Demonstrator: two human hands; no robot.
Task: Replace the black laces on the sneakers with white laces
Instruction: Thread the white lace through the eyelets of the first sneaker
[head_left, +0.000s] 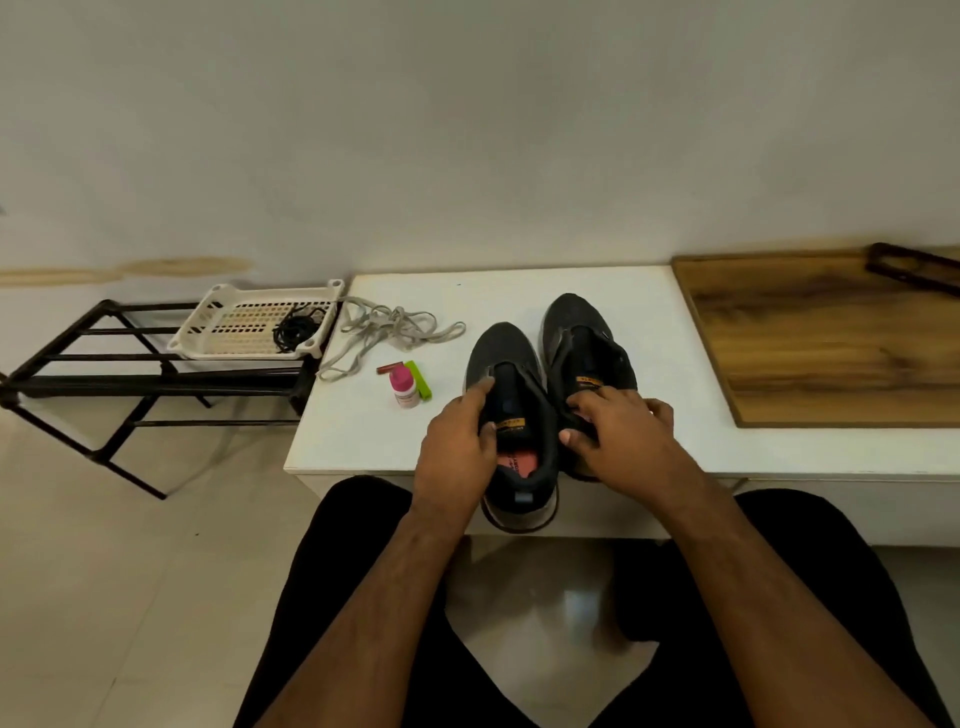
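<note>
Far left: black metal rack (93, 364) on the pale floor, white perforated basket (249, 325) resting on its top bars, black laces (295, 332) bundled in the basket's right end. Just right of that, on the white table (649, 312), white laces (384, 330) in a loose tangle near the table's left edge, one end reaching toward the basket. In front of the tangle, a small bottle with a pink cap (404, 387), a green stick (418, 379) touching it on the right, and a short red-brown piece (389, 368) behind it. Centre: two black sneakers side by side, toes pointing away, no laces visible in either. Left sneaker (506, 364) with its heel hanging over the table's near edge, left hand (457, 452) gripping its collar, fingers curled over the rim. Right sneaker (576, 332) set slightly farther back, right hand (618, 431) curled round its heel end, thumb toward the left sneaker. Far right: wooden board (831, 338) lying on the table, dark bar (914, 267) at its back corner.
</note>
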